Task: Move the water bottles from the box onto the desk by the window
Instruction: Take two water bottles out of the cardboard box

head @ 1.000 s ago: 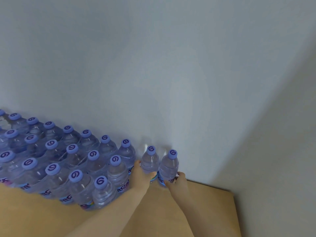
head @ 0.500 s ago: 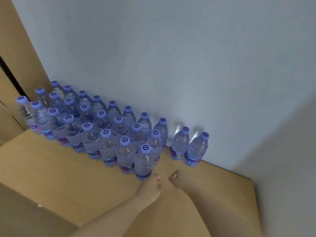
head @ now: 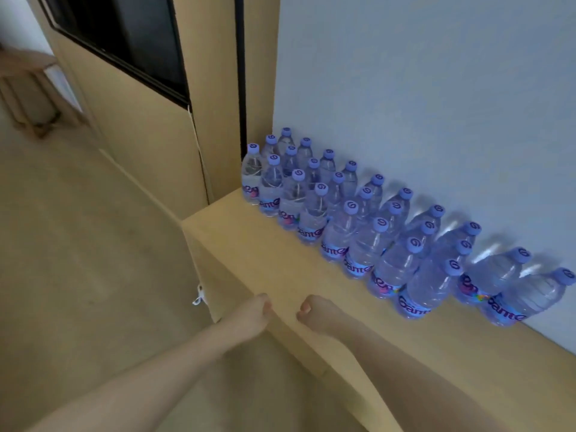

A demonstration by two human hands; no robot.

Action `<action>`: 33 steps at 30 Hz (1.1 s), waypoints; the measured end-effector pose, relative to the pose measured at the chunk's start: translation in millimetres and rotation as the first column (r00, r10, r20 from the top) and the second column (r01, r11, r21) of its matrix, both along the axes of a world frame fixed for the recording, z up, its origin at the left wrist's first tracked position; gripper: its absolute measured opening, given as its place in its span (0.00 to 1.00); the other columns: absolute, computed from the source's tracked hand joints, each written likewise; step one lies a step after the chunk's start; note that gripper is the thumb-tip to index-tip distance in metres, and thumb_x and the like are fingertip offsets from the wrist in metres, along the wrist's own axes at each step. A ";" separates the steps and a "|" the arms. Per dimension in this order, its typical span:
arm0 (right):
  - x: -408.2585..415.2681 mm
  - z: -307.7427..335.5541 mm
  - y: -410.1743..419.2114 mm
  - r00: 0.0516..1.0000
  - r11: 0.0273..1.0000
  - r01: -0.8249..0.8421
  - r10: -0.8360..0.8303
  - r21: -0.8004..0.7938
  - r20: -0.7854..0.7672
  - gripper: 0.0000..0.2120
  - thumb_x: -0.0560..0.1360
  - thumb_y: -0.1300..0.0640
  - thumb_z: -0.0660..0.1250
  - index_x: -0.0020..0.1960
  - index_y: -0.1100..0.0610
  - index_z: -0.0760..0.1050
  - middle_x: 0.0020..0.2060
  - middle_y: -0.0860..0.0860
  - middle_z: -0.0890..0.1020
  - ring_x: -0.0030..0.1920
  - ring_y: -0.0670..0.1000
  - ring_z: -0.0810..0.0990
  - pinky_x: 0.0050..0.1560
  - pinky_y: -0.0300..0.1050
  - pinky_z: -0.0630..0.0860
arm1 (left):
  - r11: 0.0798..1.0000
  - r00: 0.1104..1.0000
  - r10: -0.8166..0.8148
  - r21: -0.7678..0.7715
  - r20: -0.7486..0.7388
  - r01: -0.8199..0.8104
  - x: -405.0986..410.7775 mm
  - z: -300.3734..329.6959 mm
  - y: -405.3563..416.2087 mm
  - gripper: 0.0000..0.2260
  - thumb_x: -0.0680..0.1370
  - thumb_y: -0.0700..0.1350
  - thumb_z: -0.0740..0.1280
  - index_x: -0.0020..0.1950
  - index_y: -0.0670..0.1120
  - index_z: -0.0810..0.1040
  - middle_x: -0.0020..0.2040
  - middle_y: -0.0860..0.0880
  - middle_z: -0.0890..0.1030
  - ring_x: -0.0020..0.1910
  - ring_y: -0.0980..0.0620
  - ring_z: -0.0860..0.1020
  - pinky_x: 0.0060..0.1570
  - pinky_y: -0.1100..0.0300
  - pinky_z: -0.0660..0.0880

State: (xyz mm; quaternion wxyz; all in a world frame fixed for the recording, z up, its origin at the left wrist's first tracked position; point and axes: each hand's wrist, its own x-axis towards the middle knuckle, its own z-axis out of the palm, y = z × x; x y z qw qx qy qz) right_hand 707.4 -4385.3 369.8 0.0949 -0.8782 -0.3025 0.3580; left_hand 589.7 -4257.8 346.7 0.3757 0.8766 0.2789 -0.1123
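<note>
Where desk (head: 237, 244) meets pale wall (head: 436, 88), bottles (head: 358, 226) upright, both hands (head: 249, 313) loosely curled, empty.

Pale wall (head: 420, 88), tan floor (head: 78, 260).
A dark window (head: 124, 35) in a tan frame fills the upper left; a blurred radiator-like fixture (head: 28, 88) sits at the far left edge.

Bottles: clear plastic water bottles (head: 358, 235), purple caps with a white swirl, blue labels with white lettering
Tabletop: tan wooden tabletop (head: 280, 275)
Wall: pale grey-blue painted wall (head: 420, 104)
Window: black-framed dark window (head: 131, 39)
</note>
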 end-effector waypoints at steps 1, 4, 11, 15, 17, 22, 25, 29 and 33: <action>-10.6 2.5 20.2 0.999 0.999 -0.038 0.038 0.019 0.008 0.19 0.80 0.52 0.60 0.65 0.62 0.72 0.63 0.58 0.76 0.61 0.56 0.76 0.59 0.45 0.72 | 0.999 1.000 0.027 0.027 -0.003 -0.027 -15.7 4.5 21.6 0.12 0.80 0.40 0.59 0.60 0.41 0.76 0.58 0.44 0.80 0.58 0.47 0.78 0.52 0.63 0.70; -42.7 13.4 82.8 0.988 0.985 -0.155 0.154 0.078 0.027 0.18 0.79 0.50 0.61 0.62 0.62 0.74 0.60 0.58 0.78 0.60 0.57 0.77 0.57 0.46 0.74 | 0.982 0.985 0.147 0.136 -0.091 -0.134 -61.3 17.1 83.4 0.10 0.79 0.45 0.59 0.56 0.46 0.77 0.56 0.45 0.81 0.58 0.45 0.78 0.55 0.56 0.73; -114.2 33.6 233.0 0.938 0.920 -0.344 0.344 0.191 0.031 0.12 0.78 0.56 0.59 0.37 0.57 0.71 0.35 0.54 0.75 0.38 0.53 0.72 0.40 0.45 0.67 | 0.903 0.889 0.407 0.235 -0.210 -0.358 -141.0 35.9 199.7 0.06 0.76 0.46 0.59 0.40 0.48 0.72 0.44 0.46 0.79 0.48 0.46 0.79 0.44 0.58 0.72; -139.9 34.4 325.6 0.871 0.852 -0.487 0.490 0.192 0.035 0.12 0.78 0.52 0.59 0.55 0.58 0.75 0.49 0.55 0.80 0.48 0.55 0.78 0.48 0.47 0.75 | 0.816 0.796 0.570 0.249 -0.202 -0.521 -166.8 35.6 274.1 0.11 0.76 0.48 0.62 0.54 0.46 0.76 0.55 0.46 0.81 0.56 0.46 0.79 0.55 0.55 0.76; -145.1 35.3 362.1 0.843 0.821 -0.536 0.535 0.198 0.060 0.10 0.78 0.50 0.60 0.53 0.55 0.75 0.52 0.54 0.81 0.53 0.56 0.79 0.53 0.47 0.75 | 0.781 0.762 0.617 0.273 -0.198 -0.562 -173.2 38.2 304.7 0.14 0.77 0.49 0.62 0.60 0.46 0.75 0.60 0.45 0.79 0.60 0.45 0.77 0.60 0.54 0.74; -152.7 34.2 489.9 0.765 0.743 -0.639 0.642 0.200 0.059 0.14 0.79 0.53 0.61 0.58 0.61 0.76 0.57 0.57 0.80 0.58 0.57 0.78 0.52 0.45 0.72 | 0.688 0.659 0.723 0.308 -0.210 -0.657 -192.9 47.2 401.0 0.15 0.78 0.45 0.58 0.63 0.45 0.74 0.62 0.45 0.77 0.62 0.46 0.76 0.58 0.55 0.73; -158.9 37.7 562.0 0.700 0.683 -0.708 0.713 0.183 0.047 0.13 0.81 0.55 0.60 0.60 0.63 0.74 0.58 0.59 0.79 0.55 0.56 0.76 0.47 0.44 0.68 | 0.645 0.597 0.763 0.337 -0.246 -0.686 -207.9 51.8 454.2 0.16 0.78 0.44 0.56 0.64 0.47 0.72 0.63 0.46 0.77 0.62 0.45 0.76 0.59 0.55 0.73; -174.2 27.9 651.4 0.620 0.604 -0.777 0.783 0.177 0.052 0.03 0.81 0.56 0.59 0.52 0.56 0.68 0.51 0.57 0.75 0.49 0.52 0.71 0.45 0.41 0.62 | 0.604 0.554 0.794 0.418 -0.249 -0.678 -234.8 53.0 516.7 0.15 0.78 0.41 0.54 0.61 0.48 0.73 0.58 0.47 0.78 0.56 0.45 0.78 0.53 0.56 0.74; -193.6 20.1 735.8 0.548 0.539 -0.834 0.834 0.120 0.061 0.03 0.81 0.55 0.59 0.49 0.54 0.67 0.47 0.53 0.73 0.48 0.50 0.70 0.45 0.41 0.63 | 0.582 0.547 0.808 0.439 -0.220 -0.684 -259.0 41.9 592.5 0.13 0.80 0.48 0.54 0.59 0.46 0.73 0.56 0.47 0.79 0.55 0.45 0.78 0.49 0.56 0.73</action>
